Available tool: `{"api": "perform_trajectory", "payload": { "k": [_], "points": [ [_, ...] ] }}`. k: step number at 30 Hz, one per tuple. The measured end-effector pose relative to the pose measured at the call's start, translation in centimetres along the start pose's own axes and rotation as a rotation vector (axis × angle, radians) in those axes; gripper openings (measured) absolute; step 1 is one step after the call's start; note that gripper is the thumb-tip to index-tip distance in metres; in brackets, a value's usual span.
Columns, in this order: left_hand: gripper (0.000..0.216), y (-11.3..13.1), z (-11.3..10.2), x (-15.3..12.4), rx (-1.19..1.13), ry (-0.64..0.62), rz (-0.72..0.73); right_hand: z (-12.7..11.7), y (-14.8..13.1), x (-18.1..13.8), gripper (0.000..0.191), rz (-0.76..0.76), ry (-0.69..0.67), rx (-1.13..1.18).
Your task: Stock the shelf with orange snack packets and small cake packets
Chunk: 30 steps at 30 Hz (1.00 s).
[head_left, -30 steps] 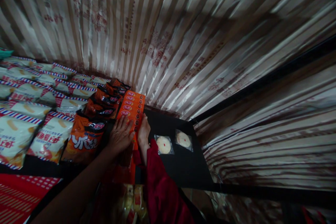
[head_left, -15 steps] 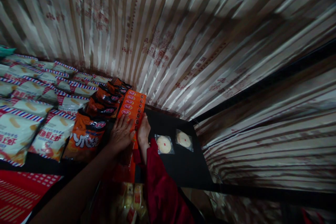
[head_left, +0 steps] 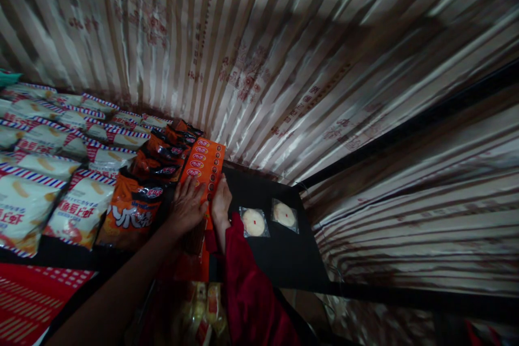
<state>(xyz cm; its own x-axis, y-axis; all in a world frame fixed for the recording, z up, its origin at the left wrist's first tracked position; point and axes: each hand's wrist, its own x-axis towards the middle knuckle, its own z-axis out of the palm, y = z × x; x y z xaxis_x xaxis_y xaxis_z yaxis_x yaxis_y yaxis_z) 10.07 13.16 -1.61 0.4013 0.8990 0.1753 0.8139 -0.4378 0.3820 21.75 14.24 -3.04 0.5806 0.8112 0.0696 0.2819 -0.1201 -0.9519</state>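
Observation:
A row of orange snack packets (head_left: pixel 205 158) with repeated oval logos stands in the middle of the dark shelf. My left hand (head_left: pixel 188 205) lies on the near part of this row, fingers spread. Against the row's right edge rests the side of my right hand (head_left: pixel 221 201), its fingers stretched forward and close together; the fingertips are partly hidden. Just left of the row are black-and-orange snack bags (head_left: pixel 135 205), lined up one behind another. To the right of my right hand lie two round pale crackers in clear wrappers, a nearer one (head_left: pixel 254 223) and a farther one (head_left: pixel 285 215).
Several white snack bags (head_left: pixel 83 205) with striped edges fill the shelf's left side. A red basket (head_left: pixel 36 303) is at lower left. Yellow packaged items (head_left: pixel 205 308) sit below the shelf edge. Pleated printed sheeting (head_left: pixel 243 38) hangs behind, crossed by a dark bar (head_left: pixel 385 132).

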Motion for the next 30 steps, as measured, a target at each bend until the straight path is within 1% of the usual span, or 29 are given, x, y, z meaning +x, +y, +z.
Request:
{"api": "perform_trajectory", "payload": {
  "k": [14, 21, 27, 30],
  "points": [
    [0.051, -0.67, 0.07, 0.23, 0.018, -0.004, 0.017, 0.37, -0.14, -0.08, 0.059, -0.019, 0.012, -0.044],
    [0.051, -0.83, -0.15, 0.37, 0.018, -0.036, 0.018, 0.49, -0.35, -0.18, 0.066, -0.003, 0.005, -0.06],
    [0.05, -0.8, -0.12, 0.28, 0.024, -0.008, 0.025, 0.59, -0.41, -0.3, 0.07, -0.002, 0.001, -0.079],
    [0.05, -0.82, -0.17, 0.25, 0.029, -0.014, 0.025, 0.73, -0.41, -0.37, 0.069, -0.011, 0.014, -0.088]
  ]
}}
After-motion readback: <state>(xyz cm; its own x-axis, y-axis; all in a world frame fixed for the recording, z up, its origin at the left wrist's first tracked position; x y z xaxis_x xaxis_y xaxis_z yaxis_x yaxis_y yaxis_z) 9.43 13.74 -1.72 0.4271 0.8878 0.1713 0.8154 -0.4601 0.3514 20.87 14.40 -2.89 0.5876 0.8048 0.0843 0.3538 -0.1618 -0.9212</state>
